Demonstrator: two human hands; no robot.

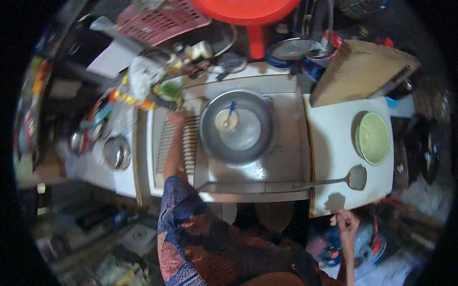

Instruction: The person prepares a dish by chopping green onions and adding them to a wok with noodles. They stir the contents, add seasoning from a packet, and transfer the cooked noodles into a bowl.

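Observation:
My left hand (176, 117) reaches over the ribbed drainboard (189, 143) to the edge of a dark dish with chopped greens (171, 90); blur hides whether its fingers grip anything. My right hand (345, 220) is by the counter's front right edge, fingers curled, with no object visible in it. Between them, a large metal basin (247, 153) stands in the sunken middle of the counter. Inside it is a small bowl of pale contents (220, 119) with a blue-handled spoon (232, 106). A metal spatula (357, 177) lies on the right board, below a green plastic bowl (374, 137).
A wooden block (361, 75) stands at the back right, near a strainer (291, 48). Behind the basin is a red plastic stool (247, 10), with a pink basket (164, 23) to its left. A metal bowl (117, 152) sits left. Plastic bags crowd the back left.

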